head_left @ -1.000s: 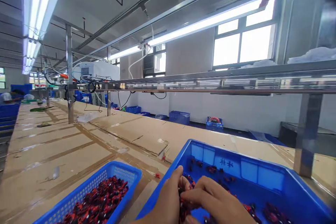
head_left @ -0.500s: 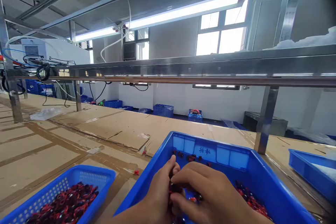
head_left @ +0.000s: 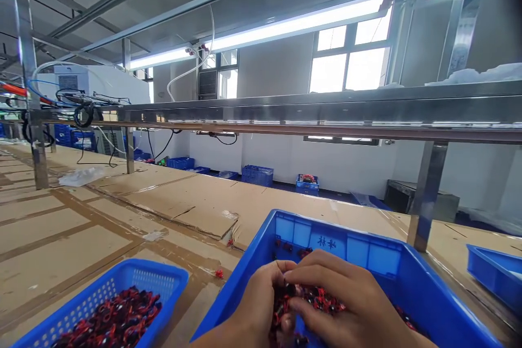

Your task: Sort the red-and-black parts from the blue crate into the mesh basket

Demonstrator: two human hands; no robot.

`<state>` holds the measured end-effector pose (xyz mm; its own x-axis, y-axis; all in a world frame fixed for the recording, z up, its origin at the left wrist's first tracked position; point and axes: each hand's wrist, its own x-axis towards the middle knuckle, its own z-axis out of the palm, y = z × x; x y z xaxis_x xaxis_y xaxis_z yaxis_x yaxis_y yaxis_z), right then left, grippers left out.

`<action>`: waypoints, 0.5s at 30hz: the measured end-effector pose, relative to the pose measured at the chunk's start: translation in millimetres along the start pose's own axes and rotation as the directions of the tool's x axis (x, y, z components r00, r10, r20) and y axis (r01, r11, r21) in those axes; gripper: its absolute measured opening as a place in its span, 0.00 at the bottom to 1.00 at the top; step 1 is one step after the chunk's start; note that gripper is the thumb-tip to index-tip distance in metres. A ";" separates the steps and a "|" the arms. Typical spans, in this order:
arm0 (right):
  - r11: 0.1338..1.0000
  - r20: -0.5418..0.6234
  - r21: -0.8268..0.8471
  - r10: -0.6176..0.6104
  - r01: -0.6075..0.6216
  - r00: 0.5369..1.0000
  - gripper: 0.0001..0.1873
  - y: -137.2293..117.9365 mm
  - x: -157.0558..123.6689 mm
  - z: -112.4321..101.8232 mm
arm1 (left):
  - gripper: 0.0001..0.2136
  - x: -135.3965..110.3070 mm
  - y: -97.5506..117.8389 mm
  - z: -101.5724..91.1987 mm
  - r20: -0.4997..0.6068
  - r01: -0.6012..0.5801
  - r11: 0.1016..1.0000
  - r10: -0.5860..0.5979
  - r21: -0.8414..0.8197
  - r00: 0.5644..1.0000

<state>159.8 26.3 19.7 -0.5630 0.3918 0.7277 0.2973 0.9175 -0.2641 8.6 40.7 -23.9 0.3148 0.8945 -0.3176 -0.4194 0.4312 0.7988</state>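
Left hand [head_left: 256,304] and right hand [head_left: 346,299] closed on red-and-black parts [head_left: 310,299] inside a blue tray [head_left: 367,250]

On the cardboard-covered surface [head_left: 69,244], a blue mesh basket [head_left: 159,277] held a full heap of like parts; one loose part [head_left: 219,273] lay beyond it; the left hand was curled around the clump, fingers shut; the right hand was curled over it from the other side; more parts remained in the tray, a few along its far wall and some in its right corner; a second blue tray [head_left: 495,269] stood at the far right.
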 end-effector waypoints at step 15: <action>0.149 0.221 0.867 0.742 -0.476 0.633 0.15 35.8 5.2 -6.9 | 0.14 -9.0 9.6 0.0 0.089 -0.456 0.647 0.517 0.611 0.852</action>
<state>172.9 60.7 18.4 -0.3063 0.9436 0.1253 -0.3561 0.0085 -0.9344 1.8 36.8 -13.4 0.1276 0.9739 0.1879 0.1056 -0.2017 0.9737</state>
